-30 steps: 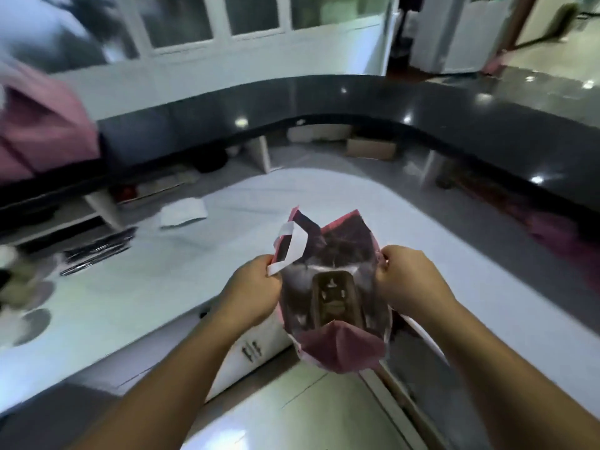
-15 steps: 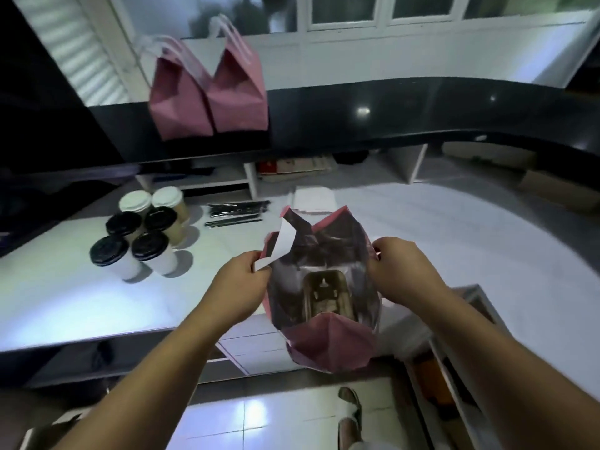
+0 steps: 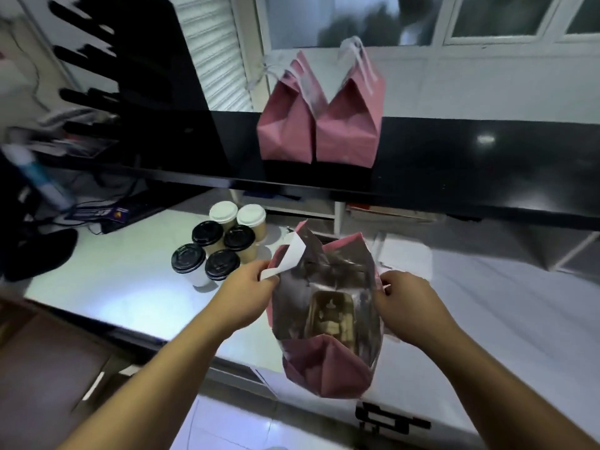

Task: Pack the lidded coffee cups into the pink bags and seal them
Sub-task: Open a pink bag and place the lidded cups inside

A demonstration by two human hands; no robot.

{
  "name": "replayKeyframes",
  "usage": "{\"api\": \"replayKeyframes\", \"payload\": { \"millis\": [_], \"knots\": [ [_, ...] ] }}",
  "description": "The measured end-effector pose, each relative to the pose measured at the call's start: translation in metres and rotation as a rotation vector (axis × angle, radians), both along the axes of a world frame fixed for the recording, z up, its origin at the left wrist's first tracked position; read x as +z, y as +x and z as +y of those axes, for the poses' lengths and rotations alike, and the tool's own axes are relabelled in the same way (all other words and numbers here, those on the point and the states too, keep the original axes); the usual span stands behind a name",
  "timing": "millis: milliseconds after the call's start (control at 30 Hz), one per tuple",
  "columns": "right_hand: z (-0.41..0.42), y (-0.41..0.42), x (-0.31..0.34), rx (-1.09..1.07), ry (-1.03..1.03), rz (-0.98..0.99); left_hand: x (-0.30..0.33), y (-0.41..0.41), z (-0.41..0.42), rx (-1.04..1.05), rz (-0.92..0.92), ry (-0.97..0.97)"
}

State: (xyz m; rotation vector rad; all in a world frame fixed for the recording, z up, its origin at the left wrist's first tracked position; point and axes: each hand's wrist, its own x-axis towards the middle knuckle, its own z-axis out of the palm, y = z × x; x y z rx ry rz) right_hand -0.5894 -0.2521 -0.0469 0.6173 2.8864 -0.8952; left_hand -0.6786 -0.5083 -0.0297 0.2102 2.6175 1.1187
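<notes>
While the fingers [image 3: 272, 277] of the left hand [image 3: 244, 297] pinch the left edge of an open pink bag [image 3: 326, 319] together with a white paper strip [image 3: 289, 256] that curls up from that edge, the right hand [image 3: 404, 305] grips the bag's right edge, its fingers curled shut on the rim. Between the two hands the bag's mouth is pulled wide and faces the camera, showing a silvery lining. Deep inside sits a brownish shape; what it is cannot be told. The bag's pink bottom hangs lowest, over the near edge of the white surface [image 3: 130, 287].

To the left of the bag, on that surface, stands a tight cluster of six lidded coffee cups [image 3: 220, 243]: four with black lids nearer the camera and two with white lids behind them. They are close to the left hand but not touching it.

Above and behind, a black glossy ledge [image 3: 454, 164] runs across the view. On it stand two closed pink bags [image 3: 319, 115] side by side, touching, with their tops folded up and pale handles rising from them. Far left, the objects are blurred and dark.
</notes>
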Motion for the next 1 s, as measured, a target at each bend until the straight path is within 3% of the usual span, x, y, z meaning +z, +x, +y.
{"api": "replayKeyframes", "payload": {
  "millis": [367, 700, 800, 867, 933, 1000],
  "knots": [
    [-0.031, -0.052, -0.011, -0.139, 0.024, 0.013, -0.023, -0.079, -0.030, -0.144, -0.043, 0.011],
    [-0.063, -0.059, -0.013, -0.289, 0.057, -0.013, -0.038, -0.118, -0.058, -0.412, -0.270, 0.256],
    [-0.065, -0.057, -0.011, -0.316, 0.032, -0.029, -0.038, -0.143, -0.073, -0.358, -0.336, 0.372],
    [-0.067, -0.058, -0.008, -0.328, 0.005, -0.027, -0.047, -0.163, -0.081, -0.274, -0.139, 0.193],
    [-0.068, -0.058, -0.005, -0.331, -0.026, -0.022, -0.064, -0.180, -0.089, -0.291, 0.166, -0.283],
    [-0.069, -0.057, -0.003, -0.321, -0.043, -0.029, -0.082, -0.187, -0.096, -0.341, 0.280, -0.626]
  ]
}}
